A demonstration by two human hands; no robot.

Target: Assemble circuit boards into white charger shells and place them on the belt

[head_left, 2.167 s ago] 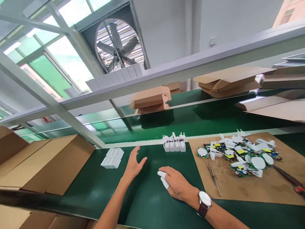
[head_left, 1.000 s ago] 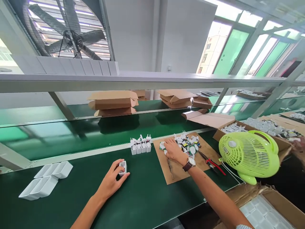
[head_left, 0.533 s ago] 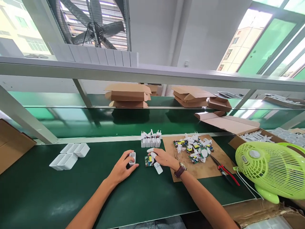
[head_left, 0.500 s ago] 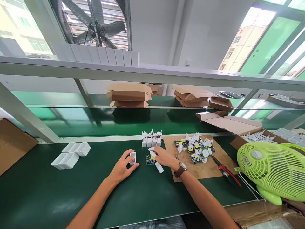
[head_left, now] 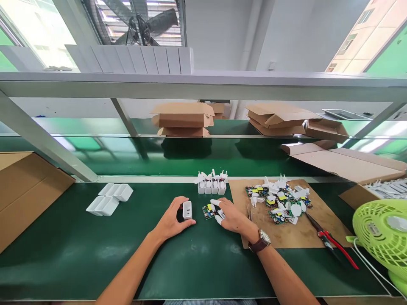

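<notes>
My left hand (head_left: pixel 173 220) is curled around a small white charger housing (head_left: pixel 187 210), thumb and fingertips at its ends; a face with dark port slots points up. Just to the right, my right hand (head_left: pixel 233 217), with white finger cots on its thumb and a finger, pinches a small circuit board (head_left: pixel 209 211) with a yellow component. A white piece shows partly under those fingers. Behind the hands stands a row of white housings (head_left: pixel 212 187) with white plug parts sticking out of their tops. More white housings (head_left: pixel 110 205) sit together at the left.
Circuit boards with white parts (head_left: pixel 281 199) are heaped on a brown cardboard sheet (head_left: pixel 263 237). Tweezers (head_left: pixel 249 212) and red-handled pliers (head_left: pixel 332 241) lie there too. A green fan (head_left: pixel 378 237) stands at the right, an opened carton (head_left: pixel 356 161) behind it. Another carton (head_left: pixel 28 195) is at the left.
The housing in my left hand has turned from its open side to its slotted face. My right fingers have shifted on the board, and the white piece beside it is now mostly covered. The view has shifted.
</notes>
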